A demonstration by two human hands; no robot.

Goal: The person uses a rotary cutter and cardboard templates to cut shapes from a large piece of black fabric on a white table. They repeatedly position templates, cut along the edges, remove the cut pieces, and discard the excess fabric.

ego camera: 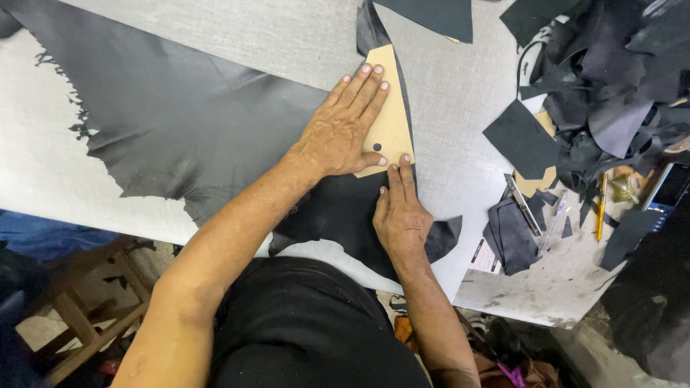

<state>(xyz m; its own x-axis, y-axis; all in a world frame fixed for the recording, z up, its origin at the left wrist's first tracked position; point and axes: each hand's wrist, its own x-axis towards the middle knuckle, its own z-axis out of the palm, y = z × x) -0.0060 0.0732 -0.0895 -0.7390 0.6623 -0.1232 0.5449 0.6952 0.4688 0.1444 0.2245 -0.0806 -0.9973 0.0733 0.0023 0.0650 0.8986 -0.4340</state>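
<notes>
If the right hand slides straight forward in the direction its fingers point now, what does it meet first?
The right hand lies on black leather, fingers pointing up the table. Its fingertips already sit at the lower edge of the tan cardboard template that the left hand presses flat, so it would most likely meet the template first.

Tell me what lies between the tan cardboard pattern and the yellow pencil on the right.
In the head view, between the tan cardboard pattern and the yellow pencil: bare grey tabletop, then black leather offcuts and a metal utility knife.

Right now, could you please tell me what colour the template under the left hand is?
Tan, like plain cardboard, with one small dark hole; the head view shows it.
</notes>
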